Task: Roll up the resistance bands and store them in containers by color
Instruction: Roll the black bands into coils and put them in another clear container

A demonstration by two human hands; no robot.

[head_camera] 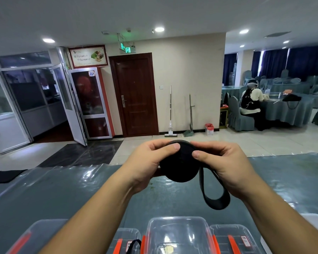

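Shiny grey counter (62, 189) fills the front of a big dining room. Above it, a black band (179, 165) is rolled into a fat disc, its loose loop hanging down. Left hand (147, 162) and right hand (222, 160) both pinch it. Clear boxes (176, 233) sit just below.

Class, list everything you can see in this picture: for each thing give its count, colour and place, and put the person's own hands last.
Resistance band: one, black, mostly rolled, tail loop hanging, above table.
Table: one, grey-green, glossy cover, foreground.
Containers: at least four, clear with orange latches, near edge.
Door: one, dark brown, back wall.
Mop: one, white, against wall.
Seated person: one, pale top, right background.
Left hand: grips the roll.
Right hand: grips the roll.
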